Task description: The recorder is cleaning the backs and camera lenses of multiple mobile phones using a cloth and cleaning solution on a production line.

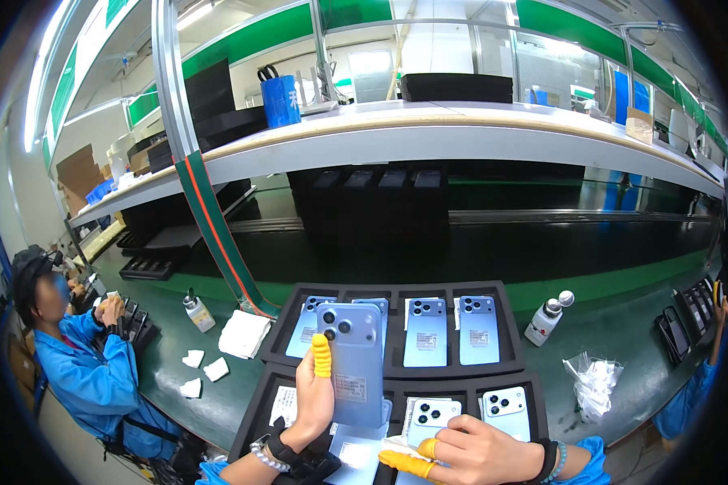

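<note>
My left hand (312, 408), its thumb in a yellow finger cot, is closed round a light blue smartphone (359, 343). The phone stands upright above the trays, its camera side and a small label facing me. Lower right, my right hand (484, 453) pinches a white wipe (396, 444) between fingers in yellow cots, over the near tray. The near black tray (537, 404) holds several phones and a printed slip; my hands cover part of it. Behind it, the far black tray (505, 339) has more blue phones lying in its compartments.
Left of the trays are a folded white cloth stack (244, 334), crumpled wipes (216, 369) and a bottle (197, 311). At right stand a white pump bottle (543, 322) and a clear plastic bag (594, 386). Co-workers (89, 356) sit at both sides. A shelf (461, 139) spans above.
</note>
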